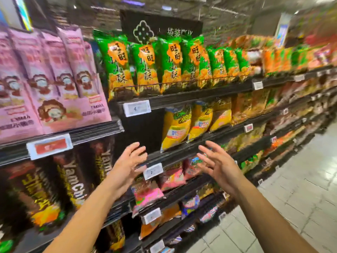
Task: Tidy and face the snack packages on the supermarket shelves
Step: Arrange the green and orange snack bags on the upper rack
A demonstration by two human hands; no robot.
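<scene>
- Hands: left hand (127,164) and right hand (218,164) raised, fingers spread, grip empty.
- Yellow snack bags (184,125) at 12 o'clock above, untouched.

Bright, even overhead store lighting fills the aisle; ceiling lights (133,2) streak with motion blur, packages smear toward the wide-angle frame edges, and the pale floor tiles (300,198) carry soft glare.
</scene>
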